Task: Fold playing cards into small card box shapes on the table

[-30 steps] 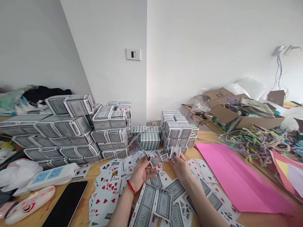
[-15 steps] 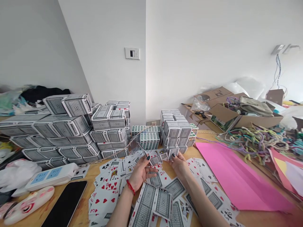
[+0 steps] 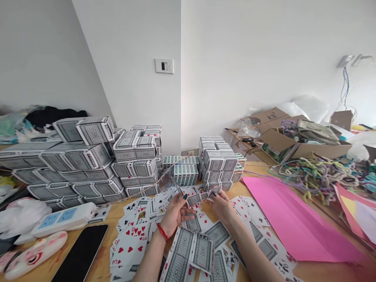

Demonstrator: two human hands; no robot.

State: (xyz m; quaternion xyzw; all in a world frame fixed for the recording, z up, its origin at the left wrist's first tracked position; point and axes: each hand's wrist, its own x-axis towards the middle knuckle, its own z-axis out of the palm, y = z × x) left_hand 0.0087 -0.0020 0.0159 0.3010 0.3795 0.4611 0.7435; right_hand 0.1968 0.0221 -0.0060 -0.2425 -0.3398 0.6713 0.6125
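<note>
With the gap between the two hands serving as the clock's hub, the left hand [image 3: 174, 213] is holding a grey-backed folded playing card [image 3: 194, 199] between thumb and forefinger, its other fingers curling loosely apart. The right hand [image 3: 222, 205] is closing thumb and fingertips on a second folded card [image 3: 216, 191]; the pieces are meeting end to end at the hub, though whether they are interlocking I cannot tell.

Judging by how things are lying, plenty of folding is already done: grey card-block stacks are standing at nine to ten o'clock [image 3: 94, 156] and at one o'clock [image 3: 221, 160], and green-patterned bundles [image 3: 186, 174] are sitting at eleven. A partly built card block [image 3: 188, 248] is resting at six, between the forearms, apparently unfinished. Much seems left: loose playing cards are spreading flat at eight o'clock [image 3: 129, 248] and four o'clock [image 3: 266, 248].

For room, the stacks are walling off ten through one, so reaching forward is looking tight. A black smartphone [image 3: 80, 254] is lying at eight, beyond the loose cards, a narrow strip of bare wooden tabletop [image 3: 102, 250] running between. The pink paper sheet [image 3: 282, 219] is lying flat from three to four, offering the widest low ground, its left edge bordering the cards
</note>
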